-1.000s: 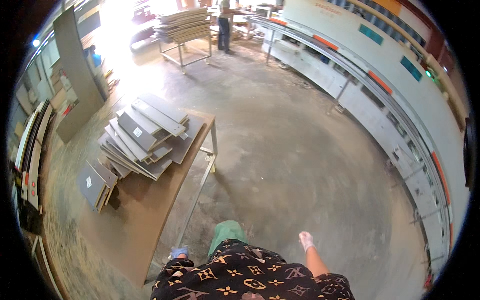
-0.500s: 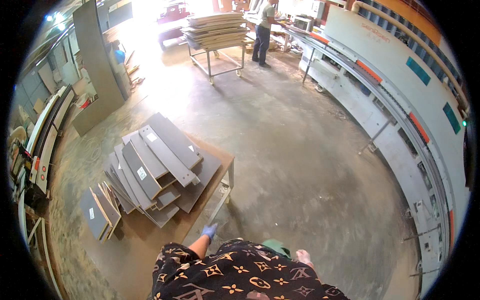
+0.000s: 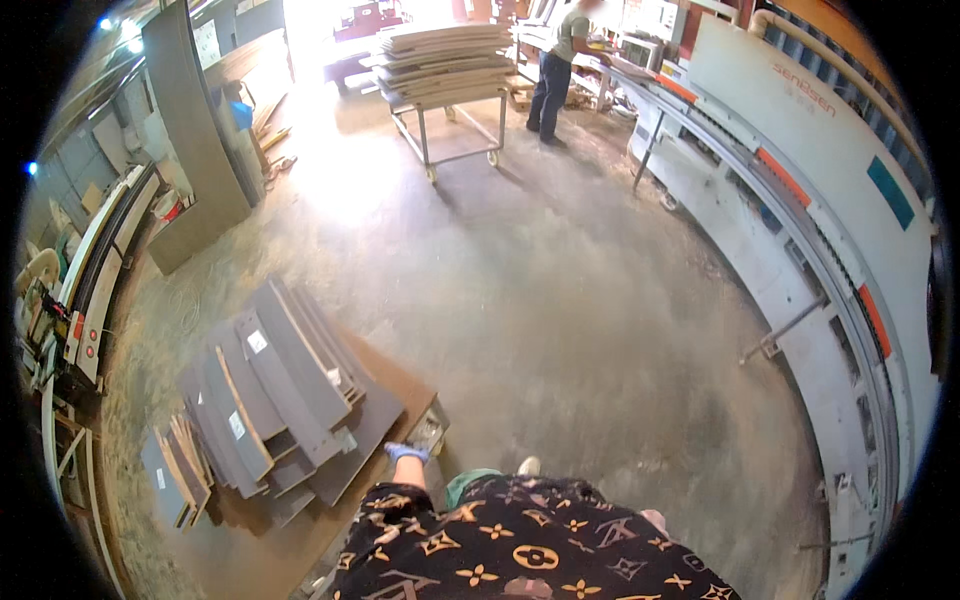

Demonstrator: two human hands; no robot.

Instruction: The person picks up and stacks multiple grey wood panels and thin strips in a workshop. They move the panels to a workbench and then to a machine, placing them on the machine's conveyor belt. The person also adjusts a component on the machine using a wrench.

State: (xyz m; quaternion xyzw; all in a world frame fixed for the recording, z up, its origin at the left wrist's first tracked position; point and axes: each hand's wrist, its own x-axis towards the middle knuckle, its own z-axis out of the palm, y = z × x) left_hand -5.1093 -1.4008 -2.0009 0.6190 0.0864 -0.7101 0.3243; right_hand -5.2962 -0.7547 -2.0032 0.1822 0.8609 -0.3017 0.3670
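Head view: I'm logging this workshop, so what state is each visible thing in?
Grey boards, overlapping in an uneven pile.
Table, loaded with them.
Left hand, blue-gloved, by the table's edge; contact unclear.
Right hand, mostly hidden by the shirt.
Cart, loaded with stacked sheets.
Long machine, running or stopped unclear.
Far person, standing near it.
Tall panel, upright.

Flat, rectangular grey boards [image 3: 265, 390], some bearing white labels, lie in an overlapping, fanned pile on the brown tabletop [image 3: 250, 565]; the exposed edges are pale tan; a smaller stack of short grey boards [image 3: 163, 488] lies just left of the pile.
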